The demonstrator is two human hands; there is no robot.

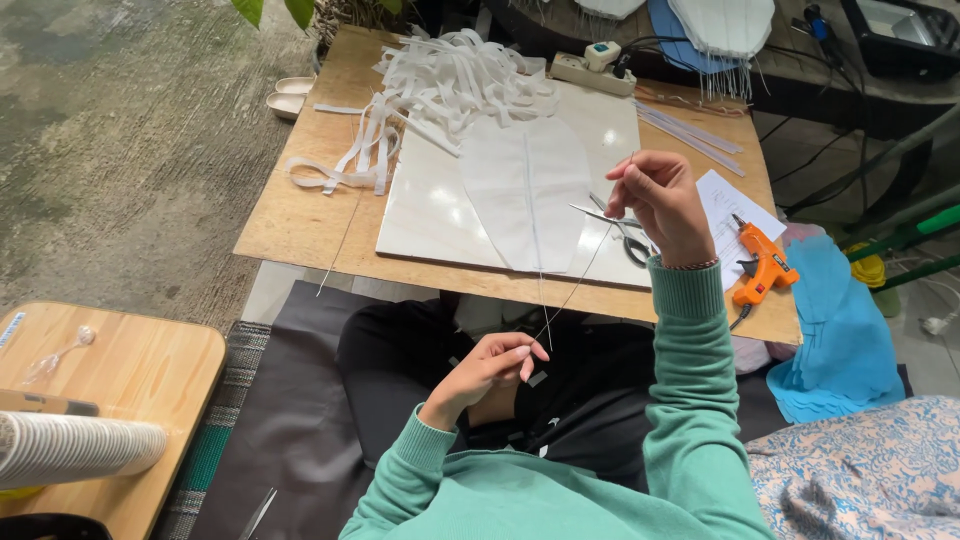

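Note:
My left hand (490,366) is low over my lap, pinching the lower end of a thin wire (578,285). My right hand (655,200) is raised over the table's near edge, fingers pinched on the wire's upper end. The wire runs taut between both hands. A white leaf-shaped sheet (525,195) with a centre rib lies on a white board (420,215) just left of my right hand. Scissors (620,230) lie under my right hand on the board.
A pile of white strips (440,85) sits at the board's far end. An orange glue gun (762,265) and paper lie at the table's right. A power strip (592,70) is at the back. Blue cut shapes (835,340) lie right; a small wooden table (120,380) stands left.

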